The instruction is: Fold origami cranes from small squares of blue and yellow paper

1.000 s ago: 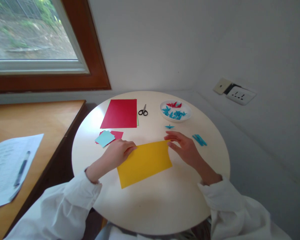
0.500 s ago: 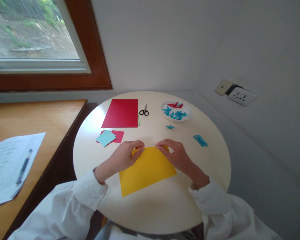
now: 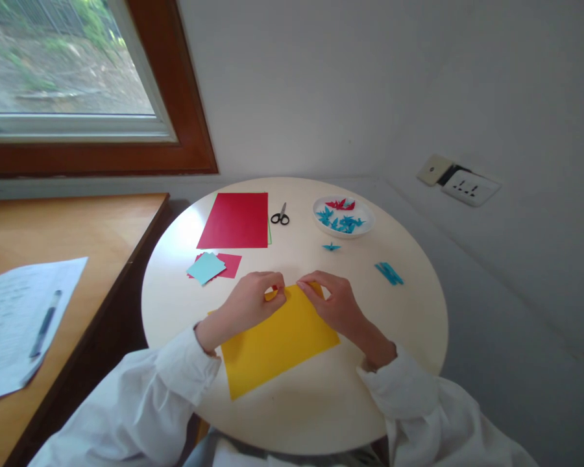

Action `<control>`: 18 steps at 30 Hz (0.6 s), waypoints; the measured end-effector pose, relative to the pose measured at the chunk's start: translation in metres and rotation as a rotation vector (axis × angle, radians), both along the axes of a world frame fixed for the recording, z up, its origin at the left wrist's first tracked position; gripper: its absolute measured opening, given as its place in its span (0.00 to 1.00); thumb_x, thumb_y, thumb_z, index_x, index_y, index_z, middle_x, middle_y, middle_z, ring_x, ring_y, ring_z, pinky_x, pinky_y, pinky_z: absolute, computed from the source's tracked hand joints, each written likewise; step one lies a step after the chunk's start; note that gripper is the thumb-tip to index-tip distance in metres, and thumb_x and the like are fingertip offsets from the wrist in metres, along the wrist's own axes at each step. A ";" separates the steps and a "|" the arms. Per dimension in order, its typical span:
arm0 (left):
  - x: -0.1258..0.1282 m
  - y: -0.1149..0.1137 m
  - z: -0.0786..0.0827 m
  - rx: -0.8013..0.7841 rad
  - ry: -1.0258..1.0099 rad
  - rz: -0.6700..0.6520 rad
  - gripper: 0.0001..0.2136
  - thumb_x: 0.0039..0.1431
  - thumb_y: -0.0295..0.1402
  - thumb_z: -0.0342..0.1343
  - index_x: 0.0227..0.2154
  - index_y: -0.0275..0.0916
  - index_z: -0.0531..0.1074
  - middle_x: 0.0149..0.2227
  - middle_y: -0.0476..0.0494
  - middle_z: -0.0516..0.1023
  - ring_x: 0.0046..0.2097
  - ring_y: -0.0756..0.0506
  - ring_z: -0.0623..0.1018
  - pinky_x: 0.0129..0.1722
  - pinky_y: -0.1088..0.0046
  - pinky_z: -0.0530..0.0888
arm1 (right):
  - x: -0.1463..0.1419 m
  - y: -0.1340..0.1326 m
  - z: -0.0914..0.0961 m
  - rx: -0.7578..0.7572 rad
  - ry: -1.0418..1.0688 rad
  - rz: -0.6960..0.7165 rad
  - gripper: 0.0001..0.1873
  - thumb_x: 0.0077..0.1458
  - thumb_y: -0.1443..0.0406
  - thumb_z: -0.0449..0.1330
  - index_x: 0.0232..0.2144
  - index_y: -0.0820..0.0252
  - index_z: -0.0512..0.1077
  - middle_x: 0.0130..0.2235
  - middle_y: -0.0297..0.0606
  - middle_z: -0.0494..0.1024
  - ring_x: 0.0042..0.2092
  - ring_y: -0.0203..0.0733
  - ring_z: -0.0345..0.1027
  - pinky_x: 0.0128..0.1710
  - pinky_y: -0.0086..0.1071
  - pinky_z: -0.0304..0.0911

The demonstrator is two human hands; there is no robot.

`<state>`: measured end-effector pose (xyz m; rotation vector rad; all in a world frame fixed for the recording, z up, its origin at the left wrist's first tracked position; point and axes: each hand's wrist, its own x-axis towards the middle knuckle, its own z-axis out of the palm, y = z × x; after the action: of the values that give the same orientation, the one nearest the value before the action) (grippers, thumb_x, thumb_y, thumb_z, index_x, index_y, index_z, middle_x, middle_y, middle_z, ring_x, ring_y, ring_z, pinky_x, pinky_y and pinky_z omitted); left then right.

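A yellow sheet of paper (image 3: 282, 344) lies at a slant in front of me on the round white table (image 3: 321, 408). My left hand (image 3: 253, 299) reaches across it, thumb and fingers pinched at its far edge. A small red bit shows through the gap in those fingers; what it is I cannot make out. Close by on the right, my right hand (image 3: 335, 305) pinches the same far edge between thumb and fingertips. The fingers hide part of that edge. Light blue paper squares (image 3: 207, 267) lie beyond my left hand, on top of red paper squares (image 3: 232, 264).
Large red sheets (image 3: 236, 220) and scissors (image 3: 280, 216) lie at the back. A white dish (image 3: 368, 227) holds red and blue folded paper cranes; one blue crane (image 3: 331, 247) sits outside. Folded blue strips (image 3: 389, 273) lie right. A wooden desk (image 3: 102, 233) bears papers and a pen (image 3: 45, 324).
The yellow sheet has shifted left and toward me, turning slightly. My left hand has moved a little right, and my right hand slightly left, so they are closer together.
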<state>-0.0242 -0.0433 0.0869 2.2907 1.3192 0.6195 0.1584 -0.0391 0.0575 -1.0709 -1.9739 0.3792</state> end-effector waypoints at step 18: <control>-0.050 0.005 -0.013 0.070 -0.065 0.188 0.05 0.52 0.29 0.48 0.26 0.38 0.69 0.30 0.45 0.78 0.32 0.46 0.76 0.28 0.73 0.71 | 0.079 0.017 0.009 -0.027 0.283 -0.325 0.09 0.48 0.58 0.61 0.24 0.57 0.73 0.26 0.36 0.78 0.28 0.41 0.71 0.27 0.33 0.68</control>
<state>-0.0743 -0.0388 0.0738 2.1961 1.5154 0.8071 0.2374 -0.0218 0.0661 -1.2570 -1.5201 0.3590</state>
